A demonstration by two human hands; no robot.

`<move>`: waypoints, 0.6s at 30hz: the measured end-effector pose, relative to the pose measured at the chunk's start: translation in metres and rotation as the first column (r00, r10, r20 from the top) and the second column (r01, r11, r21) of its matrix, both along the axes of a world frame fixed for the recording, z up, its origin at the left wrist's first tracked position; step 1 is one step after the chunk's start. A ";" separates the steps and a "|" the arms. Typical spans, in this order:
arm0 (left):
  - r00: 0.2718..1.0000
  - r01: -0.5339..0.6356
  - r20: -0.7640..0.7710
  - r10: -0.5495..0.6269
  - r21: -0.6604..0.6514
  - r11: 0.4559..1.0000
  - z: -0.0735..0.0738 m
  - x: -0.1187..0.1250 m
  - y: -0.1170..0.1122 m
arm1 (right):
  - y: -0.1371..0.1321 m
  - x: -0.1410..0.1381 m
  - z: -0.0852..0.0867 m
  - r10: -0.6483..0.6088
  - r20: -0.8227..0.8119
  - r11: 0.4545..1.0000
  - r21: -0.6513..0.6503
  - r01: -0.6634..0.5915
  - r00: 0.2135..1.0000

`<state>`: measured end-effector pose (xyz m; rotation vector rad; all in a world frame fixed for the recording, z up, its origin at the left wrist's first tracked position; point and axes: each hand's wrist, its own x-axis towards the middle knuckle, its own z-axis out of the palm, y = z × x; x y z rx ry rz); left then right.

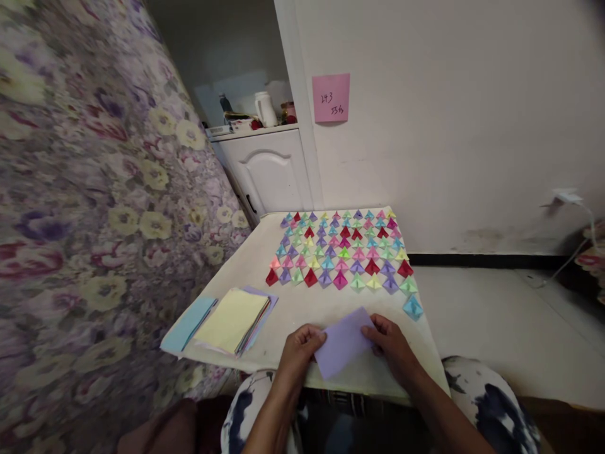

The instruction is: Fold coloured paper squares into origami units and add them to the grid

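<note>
A sheet of purple paper [344, 343] is held between my two hands, tilted over the front edge of the table. My left hand [303, 348] pinches its left edge between thumb and fingers. On the opposite edge, the thumb and fingers of my right hand [384, 337] grip the sheet. Beyond them, several rows of small folded paper shapes [341, 279] in many colours cover the back of the table. A single blue folded shape [413, 307] sits nearest my right hand, by the right edge.
Left on the table [293, 309] lie a stack of paper with yellow on top [231, 320] and blue paper [189, 323]. A floral curtain [118, 189] hangs at the left. Behind stand a white cabinet [269, 170] and a wall with a pink note [331, 98].
</note>
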<state>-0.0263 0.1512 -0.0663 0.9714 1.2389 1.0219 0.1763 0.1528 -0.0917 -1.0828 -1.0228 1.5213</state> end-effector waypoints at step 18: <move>0.894 -0.038 0.441 0.074 -0.090 0.995 0.012 0.014 -0.015 | -0.006 -0.014 0.003 -0.129 -0.099 0.991 0.012 0.130 0.987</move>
